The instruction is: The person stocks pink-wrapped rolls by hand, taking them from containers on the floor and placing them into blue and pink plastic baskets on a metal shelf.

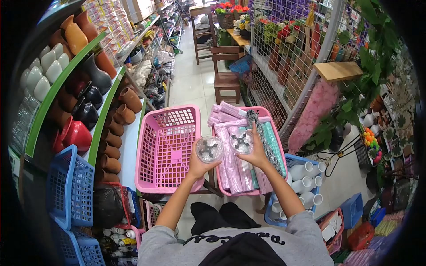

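Observation:
My left hand (pixel 198 166) is closed around a clear round plastic container (pixel 209 149) with a dark cross-shaped piece in it. A similar clear container (pixel 242 142), also with a dark cross shape, is gripped by my right hand (pixel 258 155). Both are held up side by side, apart from each other. Below and left of them is a pink plastic basket (pixel 141 153) with its perforated floor showing. Under my right hand, a second pink basket (pixel 269 113) holds several pink wrapped bundles (pixel 227 162), green bundles (pixel 271 141) and grey tinsel-like strands (pixel 266 133).
Shelves of clay pots (pixel 128 99) and red and white vases line the left. A blue basket (pixel 316 189) of white vases stands at right. Ahead are wooden chairs (pixel 226 80) and a wire rack (pixel 288 57) of artificial flowers. Blue baskets (pixel 71 195) are stacked at lower left.

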`<state>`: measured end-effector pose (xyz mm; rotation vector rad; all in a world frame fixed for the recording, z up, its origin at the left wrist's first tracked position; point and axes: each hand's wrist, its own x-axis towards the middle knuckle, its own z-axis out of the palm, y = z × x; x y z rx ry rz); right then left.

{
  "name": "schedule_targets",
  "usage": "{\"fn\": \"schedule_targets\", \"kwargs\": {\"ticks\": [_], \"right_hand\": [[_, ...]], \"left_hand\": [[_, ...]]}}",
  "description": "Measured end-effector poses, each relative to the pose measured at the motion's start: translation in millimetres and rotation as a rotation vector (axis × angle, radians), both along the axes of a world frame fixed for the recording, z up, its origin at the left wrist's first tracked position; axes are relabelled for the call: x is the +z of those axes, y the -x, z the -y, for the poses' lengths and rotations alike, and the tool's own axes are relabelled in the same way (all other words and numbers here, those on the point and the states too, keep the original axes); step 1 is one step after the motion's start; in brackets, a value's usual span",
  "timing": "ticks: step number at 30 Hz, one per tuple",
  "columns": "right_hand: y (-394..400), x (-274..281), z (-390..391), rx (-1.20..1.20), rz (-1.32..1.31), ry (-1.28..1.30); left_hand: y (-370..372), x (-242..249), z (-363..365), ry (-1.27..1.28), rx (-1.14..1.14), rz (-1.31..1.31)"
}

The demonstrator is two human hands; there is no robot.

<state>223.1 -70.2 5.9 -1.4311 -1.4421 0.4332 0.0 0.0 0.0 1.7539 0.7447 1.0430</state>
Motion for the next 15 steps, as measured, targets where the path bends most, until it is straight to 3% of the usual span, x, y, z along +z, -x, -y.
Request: {"fn": "schedule_targets", "kwargs": {"ticks": [3,15], "right_hand": [[-1,24,9,0.025,0.020,-0.035],[51,71,33,0.215,0.042,-0.143]], "left_hand": [[-8,15,9,0.052,0.016,0.033],[54,61,54,-0.158,0.117,-0.057]]}}
